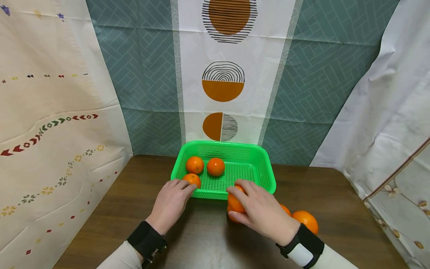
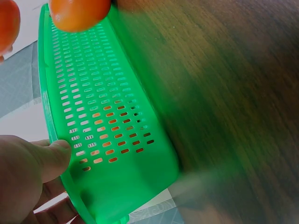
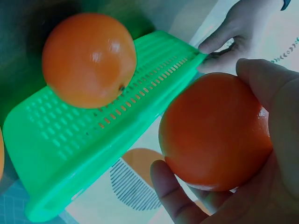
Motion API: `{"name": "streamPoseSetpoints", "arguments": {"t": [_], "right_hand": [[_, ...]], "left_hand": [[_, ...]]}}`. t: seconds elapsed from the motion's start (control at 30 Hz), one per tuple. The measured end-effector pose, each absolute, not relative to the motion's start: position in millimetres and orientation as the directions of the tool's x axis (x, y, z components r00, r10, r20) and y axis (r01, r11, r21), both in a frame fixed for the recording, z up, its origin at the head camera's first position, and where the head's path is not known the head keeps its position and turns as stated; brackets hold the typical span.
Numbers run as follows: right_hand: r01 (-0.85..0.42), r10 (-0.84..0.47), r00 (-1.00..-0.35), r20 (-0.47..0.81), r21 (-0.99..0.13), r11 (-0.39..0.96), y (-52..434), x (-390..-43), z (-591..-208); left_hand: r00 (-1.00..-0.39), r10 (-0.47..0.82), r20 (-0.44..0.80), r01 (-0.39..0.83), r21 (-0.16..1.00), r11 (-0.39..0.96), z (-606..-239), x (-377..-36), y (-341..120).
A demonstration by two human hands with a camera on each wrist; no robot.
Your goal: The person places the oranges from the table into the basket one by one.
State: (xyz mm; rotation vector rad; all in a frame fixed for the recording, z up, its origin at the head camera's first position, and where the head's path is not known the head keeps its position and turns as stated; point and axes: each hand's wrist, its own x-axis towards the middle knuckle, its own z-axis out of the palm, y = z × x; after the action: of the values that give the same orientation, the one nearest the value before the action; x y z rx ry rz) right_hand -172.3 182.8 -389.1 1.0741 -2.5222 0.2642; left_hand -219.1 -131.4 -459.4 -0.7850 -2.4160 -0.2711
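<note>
A round, glossy orange fruit [image 1: 235, 203] is gripped by the curled fingers of the right hand [image 1: 260, 211] at the near edge of the green perforated plastic basket [image 1: 265, 175]; it is judged firm, light, slightly slippery, best cupped around its middle. The basket's near-left rim is pinched by the left hand [image 1: 171, 201]. Three oranges [image 1: 215, 166] lie inside, two more [image 1: 305, 220] on the dark wooden surface [image 1: 336, 209] to the right.

Light is bright and even, throwing only soft shadows under the hands on the dark table [image 1: 208, 239], and the head view is sharp but bows straight lines near its edges. In the left wrist view the table [image 2: 233, 93] smears with motion blur. The right wrist view shows small glare spots on an orange [image 3: 88, 58].
</note>
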Motion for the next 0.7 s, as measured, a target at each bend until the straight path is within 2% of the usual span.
{"name": "streamPoseSetpoints", "arguments": {"t": [0.5, 0.7], "right_hand": [[-0.716, -0.647, -0.617, 0.448, 0.022, 0.698, 174, -200, -382], [-0.705, -0.636, -0.632, 0.443, 0.011, 0.709, 168, -211, -381]], "left_hand": [[-0.667, 0.473, 0.575, 0.589, 0.020, 0.808, -458, -220, -132], [-0.662, 0.473, 0.581, 0.594, 0.021, 0.805, -458, -220, -132]]}}
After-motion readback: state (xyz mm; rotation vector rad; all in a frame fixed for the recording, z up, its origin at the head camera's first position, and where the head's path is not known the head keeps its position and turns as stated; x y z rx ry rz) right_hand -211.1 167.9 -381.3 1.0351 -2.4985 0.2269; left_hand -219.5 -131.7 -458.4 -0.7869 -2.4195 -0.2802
